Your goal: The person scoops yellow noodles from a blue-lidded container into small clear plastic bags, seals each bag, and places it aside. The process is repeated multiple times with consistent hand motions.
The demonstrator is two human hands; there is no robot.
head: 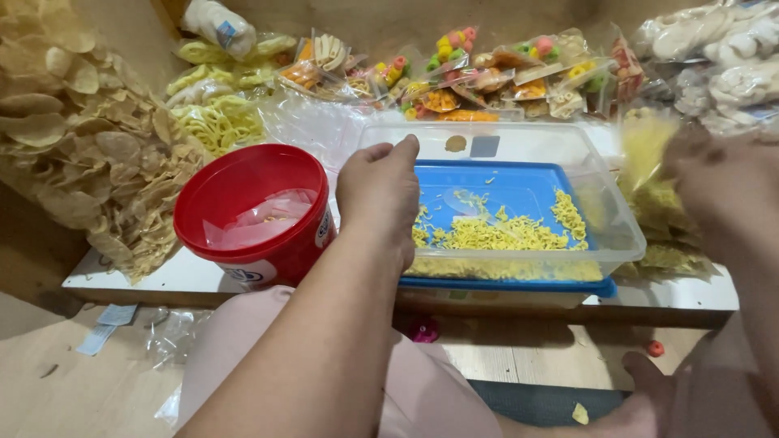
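Left hand (pixel 378 193), fingers curled together and holding nothing, hovers at the left rim of the clear rectangular plastic tub (pixel 604 215) of yellow noodle crumbs; its long axis runs left to right along the white board's (pixel 130 280) front edge. Right hand (pixel 718 174), blurred, clutches a clear bag of yellow snacks (pixel 649 166) just right of the tub.

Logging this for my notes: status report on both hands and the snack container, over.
Left hand over clear container rim, fingers curled. Right hand blurred, gripping bag of yellow snacks. Red tub close left of container.
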